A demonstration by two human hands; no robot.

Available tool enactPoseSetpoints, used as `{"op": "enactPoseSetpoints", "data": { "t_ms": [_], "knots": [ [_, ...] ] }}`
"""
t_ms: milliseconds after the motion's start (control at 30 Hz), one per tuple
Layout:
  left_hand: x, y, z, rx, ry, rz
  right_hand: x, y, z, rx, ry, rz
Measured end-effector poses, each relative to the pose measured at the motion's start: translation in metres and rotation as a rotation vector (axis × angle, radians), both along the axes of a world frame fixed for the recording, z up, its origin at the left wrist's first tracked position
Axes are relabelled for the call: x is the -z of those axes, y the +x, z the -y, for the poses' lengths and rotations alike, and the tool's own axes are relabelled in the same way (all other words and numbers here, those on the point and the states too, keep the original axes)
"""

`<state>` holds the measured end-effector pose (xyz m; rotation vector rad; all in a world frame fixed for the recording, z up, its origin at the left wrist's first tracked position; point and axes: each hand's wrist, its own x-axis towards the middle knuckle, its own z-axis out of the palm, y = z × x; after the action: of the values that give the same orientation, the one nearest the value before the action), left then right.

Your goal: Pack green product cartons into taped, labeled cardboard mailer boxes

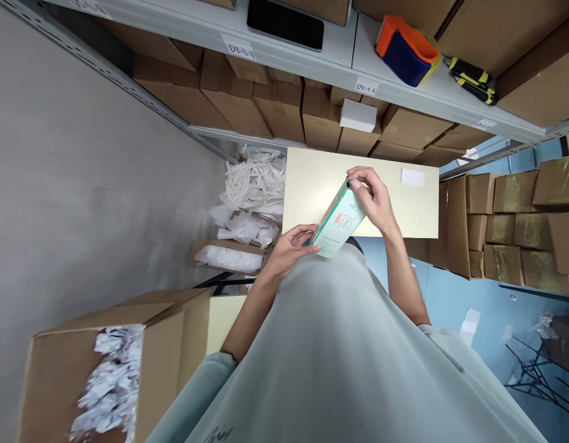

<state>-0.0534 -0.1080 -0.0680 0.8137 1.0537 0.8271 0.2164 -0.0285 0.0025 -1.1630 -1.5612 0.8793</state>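
Observation:
Between my two hands is a slim pale-green carton (pixel 342 221) with small coloured pictures and print on its broad face. It tilts, its upper end leaning to the right, close to my shirt over the table's near edge. My left hand (pixel 293 247) grips its lower left end, thumb on the front and fingers behind. The fingers of my right hand (pixel 373 195) close around the top end, where a small dark gap shows at the corner. What lies inside the carton is hidden.
The cream table (pixel 307 178) carries a white label (pixel 412 177). Above it, a shelf holds a phone (pixel 285 24), an orange-and-blue tape dispenser (pixel 406 52) and yellow-black cutters (pixel 472 80). Brown boxes (pixel 515 197) stack at right; a carton (pixel 164 344) with crumpled paper stands lower left.

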Motion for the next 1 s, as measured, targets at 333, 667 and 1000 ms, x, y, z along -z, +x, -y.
{"op": "enactPoseSetpoints", "data": {
  "t_ms": [333,667,1000],
  "knots": [
    [-0.004,0.012,-0.004,0.01,-0.033,-0.008,-0.009,0.008,0.006,0.043,-0.051,0.0],
    [-0.016,0.037,-0.009,-0.186,0.206,-0.276,0.026,0.001,0.014,0.327,-0.032,0.079],
    [-0.013,0.058,-0.005,-0.246,0.38,-0.594,0.051,-0.009,-0.017,0.255,-0.12,0.055]
  ]
}}
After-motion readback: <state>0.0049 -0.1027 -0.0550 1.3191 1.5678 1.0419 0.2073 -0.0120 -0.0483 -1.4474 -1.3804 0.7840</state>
